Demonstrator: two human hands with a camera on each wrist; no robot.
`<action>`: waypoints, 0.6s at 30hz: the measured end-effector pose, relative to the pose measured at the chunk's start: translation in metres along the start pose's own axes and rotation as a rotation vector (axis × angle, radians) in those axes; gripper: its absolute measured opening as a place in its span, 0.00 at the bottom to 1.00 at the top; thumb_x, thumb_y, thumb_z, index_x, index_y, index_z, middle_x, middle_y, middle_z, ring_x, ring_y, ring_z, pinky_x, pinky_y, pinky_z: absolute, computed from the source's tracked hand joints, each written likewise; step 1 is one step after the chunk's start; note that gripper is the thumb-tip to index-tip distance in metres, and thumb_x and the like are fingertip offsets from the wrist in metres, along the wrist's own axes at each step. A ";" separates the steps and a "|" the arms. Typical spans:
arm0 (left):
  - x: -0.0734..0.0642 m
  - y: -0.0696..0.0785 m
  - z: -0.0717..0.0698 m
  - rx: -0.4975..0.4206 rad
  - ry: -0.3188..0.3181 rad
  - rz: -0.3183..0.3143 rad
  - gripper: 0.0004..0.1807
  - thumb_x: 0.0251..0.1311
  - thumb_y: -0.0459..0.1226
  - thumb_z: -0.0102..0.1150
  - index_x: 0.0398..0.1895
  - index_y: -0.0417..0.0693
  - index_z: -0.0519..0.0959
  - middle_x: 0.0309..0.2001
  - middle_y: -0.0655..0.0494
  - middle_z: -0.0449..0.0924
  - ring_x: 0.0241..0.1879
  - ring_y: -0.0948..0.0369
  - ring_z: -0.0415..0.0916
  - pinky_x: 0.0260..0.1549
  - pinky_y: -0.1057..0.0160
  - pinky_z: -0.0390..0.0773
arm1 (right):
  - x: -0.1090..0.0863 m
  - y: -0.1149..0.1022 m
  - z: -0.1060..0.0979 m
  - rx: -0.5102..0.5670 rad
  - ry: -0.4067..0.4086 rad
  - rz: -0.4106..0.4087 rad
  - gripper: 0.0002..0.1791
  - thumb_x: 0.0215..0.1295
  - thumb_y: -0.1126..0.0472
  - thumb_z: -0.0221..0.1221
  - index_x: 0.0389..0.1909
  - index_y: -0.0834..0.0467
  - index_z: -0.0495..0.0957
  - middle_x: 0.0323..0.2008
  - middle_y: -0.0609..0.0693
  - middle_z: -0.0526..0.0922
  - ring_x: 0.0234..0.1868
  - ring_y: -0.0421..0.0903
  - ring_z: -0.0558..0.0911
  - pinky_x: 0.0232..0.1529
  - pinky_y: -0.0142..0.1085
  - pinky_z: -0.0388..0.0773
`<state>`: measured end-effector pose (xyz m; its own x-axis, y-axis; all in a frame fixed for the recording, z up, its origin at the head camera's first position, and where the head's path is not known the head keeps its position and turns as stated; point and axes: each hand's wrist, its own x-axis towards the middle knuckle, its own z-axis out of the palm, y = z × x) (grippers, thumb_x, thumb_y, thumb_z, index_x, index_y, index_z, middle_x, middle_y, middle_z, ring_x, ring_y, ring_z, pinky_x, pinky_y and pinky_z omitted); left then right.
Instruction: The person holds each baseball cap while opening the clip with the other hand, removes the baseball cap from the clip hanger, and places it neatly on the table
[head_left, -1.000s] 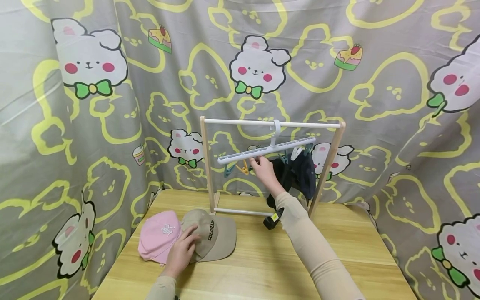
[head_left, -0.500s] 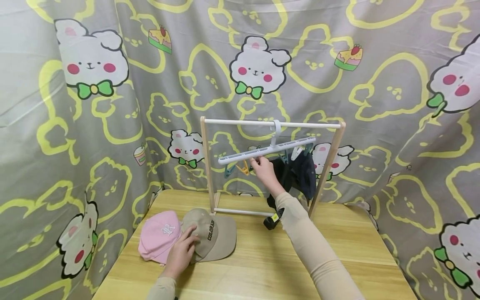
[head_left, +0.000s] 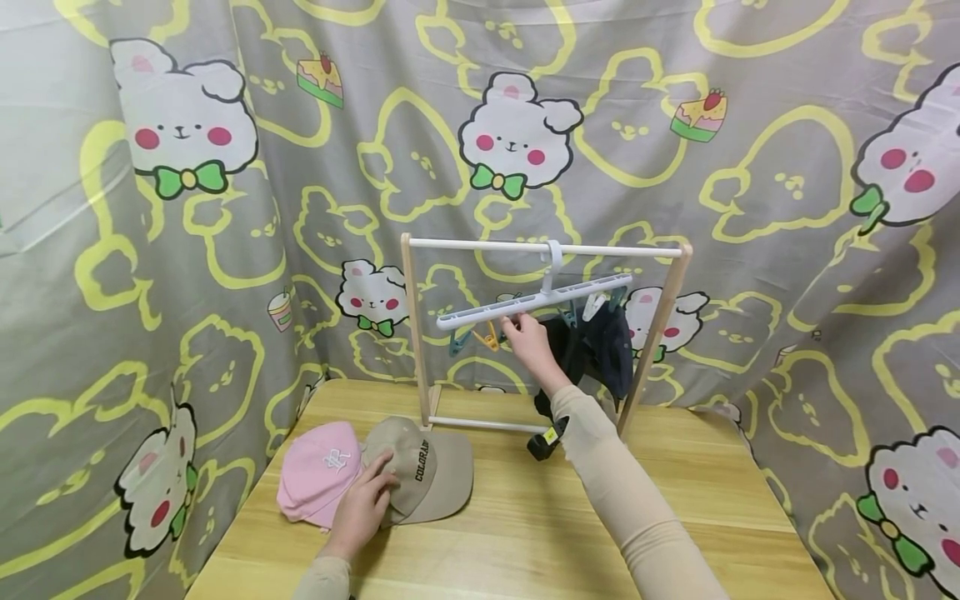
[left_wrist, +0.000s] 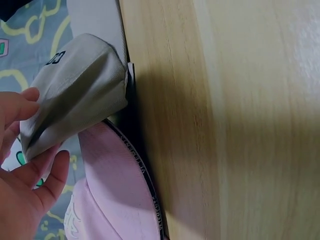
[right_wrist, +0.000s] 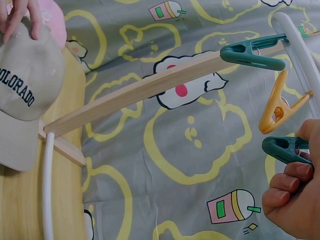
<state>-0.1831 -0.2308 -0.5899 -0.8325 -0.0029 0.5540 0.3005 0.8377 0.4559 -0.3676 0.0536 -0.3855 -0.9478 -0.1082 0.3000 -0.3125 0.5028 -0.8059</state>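
A beige cap (head_left: 415, 492) on the surface (head_left: 525, 537), a green clip (right_wrist: 279, 149) between fingers

The beige cap sits in from the surface's left edge, and the left hand (head_left: 363, 504) holds its crown in a loose grip. The right hand (right_wrist: 295, 200) pinches the green clip below the white hanger (head_left: 495, 311). This step seems to be the preparing of the clip; the next move probably calls for bringing the cap up to it without swinging the hanger. A dark cap (head_left: 611, 354) hangs from the other end. The pink cap (head_left: 318, 471) lies nearer the left edge. The rack (head_left: 417, 350) stands toward the back edge, before a patterned curtain (head_left: 637, 83).
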 end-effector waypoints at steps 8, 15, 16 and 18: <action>-0.003 0.000 -0.003 0.012 0.024 0.023 0.12 0.45 0.25 0.69 0.32 0.49 0.86 0.61 0.50 0.78 0.53 0.46 0.80 0.52 0.49 0.78 | 0.000 0.001 0.001 0.006 0.001 0.000 0.16 0.73 0.48 0.48 0.31 0.56 0.71 0.21 0.48 0.68 0.19 0.44 0.65 0.21 0.33 0.62; -0.006 -0.001 -0.005 0.027 0.041 0.016 0.11 0.47 0.28 0.70 0.34 0.49 0.86 0.60 0.50 0.79 0.53 0.45 0.80 0.51 0.47 0.78 | -0.001 0.002 0.001 0.007 0.000 -0.002 0.16 0.73 0.48 0.47 0.30 0.55 0.70 0.21 0.48 0.68 0.19 0.44 0.65 0.22 0.33 0.63; -0.007 -0.001 -0.006 0.027 0.042 0.014 0.12 0.47 0.27 0.70 0.35 0.49 0.86 0.60 0.50 0.79 0.53 0.45 0.80 0.51 0.47 0.78 | -0.001 0.002 0.001 0.006 0.002 -0.002 0.16 0.73 0.48 0.47 0.30 0.55 0.70 0.21 0.48 0.68 0.19 0.44 0.65 0.22 0.34 0.63; -0.007 -0.002 -0.007 0.032 0.048 0.018 0.12 0.46 0.27 0.70 0.35 0.49 0.86 0.60 0.50 0.79 0.53 0.45 0.80 0.51 0.47 0.78 | -0.001 0.002 0.002 0.005 0.004 -0.002 0.17 0.73 0.48 0.47 0.30 0.55 0.70 0.21 0.48 0.68 0.19 0.44 0.65 0.22 0.34 0.63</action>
<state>-0.1742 -0.2357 -0.5901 -0.8035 -0.0132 0.5952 0.2997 0.8549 0.4235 -0.3670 0.0533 -0.3881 -0.9470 -0.1053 0.3035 -0.3143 0.4986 -0.8078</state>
